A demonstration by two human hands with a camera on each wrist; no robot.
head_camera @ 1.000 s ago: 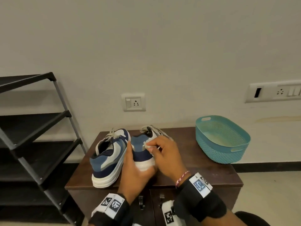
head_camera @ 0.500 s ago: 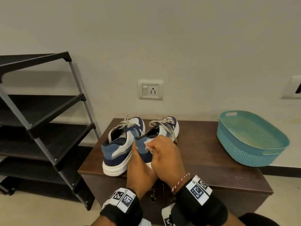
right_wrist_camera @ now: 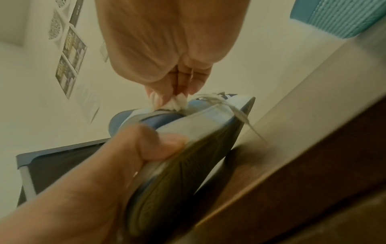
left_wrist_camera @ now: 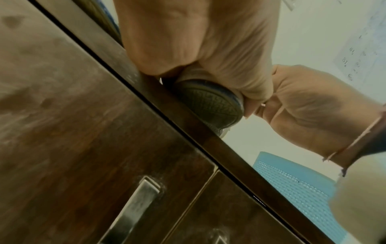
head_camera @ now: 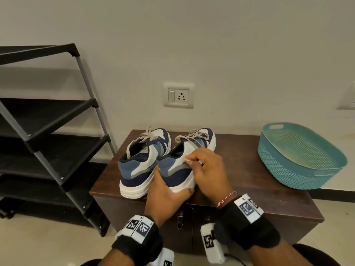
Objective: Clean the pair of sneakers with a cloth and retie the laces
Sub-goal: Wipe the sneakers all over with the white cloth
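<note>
Cloth [right_wrist_camera: 176,101], pinched in right hand [head_camera: 208,169], wipes sneaker [head_camera: 177,169] near cabinet [head_camera: 269,198] front edge; left hand [head_camera: 165,191] grips heel. Keep strokes short, heel steady.

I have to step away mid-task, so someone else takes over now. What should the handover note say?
Left hand: grips the heel and sole of the right sneaker, tilting it up on the cabinet.
Right hand: pinches a small white cloth against that sneaker's side, near the collar.
Left sneaker: stands flat on the cabinet, beside the held one.
Basket: on the cabinet, to the right.
Done: wiping of the right sneaker is under way; how far cannot be told.
Left: finish wiping, check the left sneaker, retie both pairs of laces.
</note>
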